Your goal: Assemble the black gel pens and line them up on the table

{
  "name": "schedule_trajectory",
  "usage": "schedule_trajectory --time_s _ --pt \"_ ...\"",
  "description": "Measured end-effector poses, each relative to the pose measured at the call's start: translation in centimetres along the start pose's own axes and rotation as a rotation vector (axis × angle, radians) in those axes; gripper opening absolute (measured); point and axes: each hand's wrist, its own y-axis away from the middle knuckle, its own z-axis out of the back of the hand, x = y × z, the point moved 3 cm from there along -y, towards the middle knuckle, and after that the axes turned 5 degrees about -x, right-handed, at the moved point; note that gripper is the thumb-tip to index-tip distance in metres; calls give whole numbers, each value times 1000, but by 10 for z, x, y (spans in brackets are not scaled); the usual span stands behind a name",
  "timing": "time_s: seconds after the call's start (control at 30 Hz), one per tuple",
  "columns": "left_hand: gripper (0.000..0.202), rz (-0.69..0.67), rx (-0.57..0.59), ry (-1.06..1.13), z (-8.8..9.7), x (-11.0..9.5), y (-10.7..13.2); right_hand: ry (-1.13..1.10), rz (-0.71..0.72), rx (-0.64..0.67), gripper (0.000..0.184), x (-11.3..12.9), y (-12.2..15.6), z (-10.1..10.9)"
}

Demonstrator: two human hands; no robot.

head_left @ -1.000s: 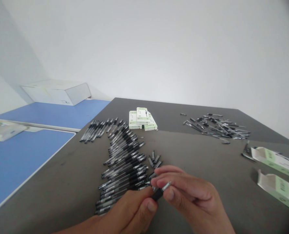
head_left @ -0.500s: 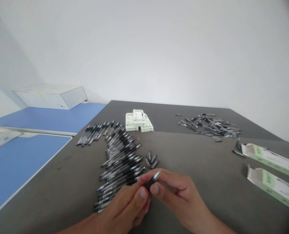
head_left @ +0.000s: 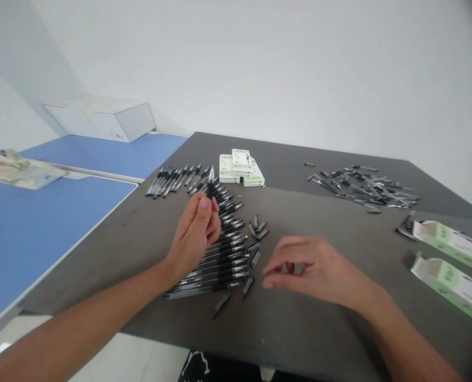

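Note:
My left hand [head_left: 198, 228] is closed around a pen [head_left: 211, 185] with a black grip and a silver conical tip. It holds the pen upright above a long row of clear pens [head_left: 207, 278] with black grips. My right hand [head_left: 311, 270] hovers right of the row, fingers curved and thumb apart, with nothing visible in it. Between the hands, several loose black pen caps [head_left: 255, 258] are scattered on the dark table [head_left: 299, 329].
At the back stand stacked green-and-white boxes [head_left: 241, 168]. A pile of loose black pen parts [head_left: 367, 188] lies back right. Two opened boxes [head_left: 454, 244] are at the right edge. On the left, blue tables [head_left: 80, 223] carry a white carton [head_left: 108, 116] and a plastic bag [head_left: 28, 172].
My hands have come apart. The left has moved up and left with the pen, the right to the right, off the pen. The view has tilted down, showing more caps.

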Motion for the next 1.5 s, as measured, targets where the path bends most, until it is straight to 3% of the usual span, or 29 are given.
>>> schedule_trajectory --time_s 0.1,0.23,0.5,0.63,0.73,0.87,0.97,1.1,1.27,1.5 --pt "39 -19 -16 -12 1 1 -1 162 32 160 18 5 2 -21" --pt "40 -5 6 -36 1 3 2 316 52 221 19 1 0 -34" --pt "40 34 80 -66 -2 5 10 446 -8 281 15 -5 5 -38" --pt "39 60 129 -96 -4 3 17 422 -3 299 10 -1 10 -28" --pt "36 70 178 -135 -1 4 26 240 3 201 11 3 9 -10" --pt "32 7 279 -267 2 1 33 -1 -131 -83 18 -3 7 10" --pt "26 -182 395 -483 -1 -8 33 -146 -193 -239 21 -9 7 12" --pt "13 -455 459 -690 -4 -15 31 -205 -136 -397 19 -6 5 13" --pt "16 -557 440 -791 -2 -15 33 -149 4 -489 13 7 5 20" --pt "16 -556 434 -793 -4 -17 33 -100 65 -506 18 10 7 26"
